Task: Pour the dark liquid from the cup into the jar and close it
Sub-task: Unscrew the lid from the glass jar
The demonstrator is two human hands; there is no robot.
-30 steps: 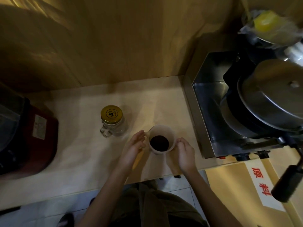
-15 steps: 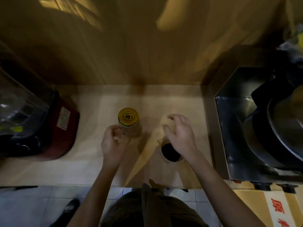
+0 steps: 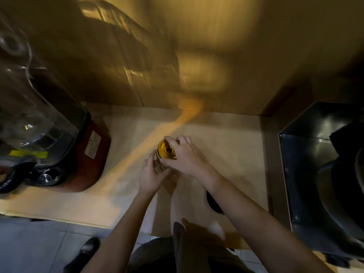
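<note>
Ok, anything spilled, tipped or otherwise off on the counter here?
Nothing stands out. The jar stands upright on the counter, left hand around its body, right hand on the gold lid. The cup, partly hidden by the right forearm, looks upright, and no spill shows, though the picture is blurred.

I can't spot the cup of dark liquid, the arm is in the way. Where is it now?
The cup stands on the counter near its front edge, partly hidden under the right forearm, nearer the person than the jar.
</note>
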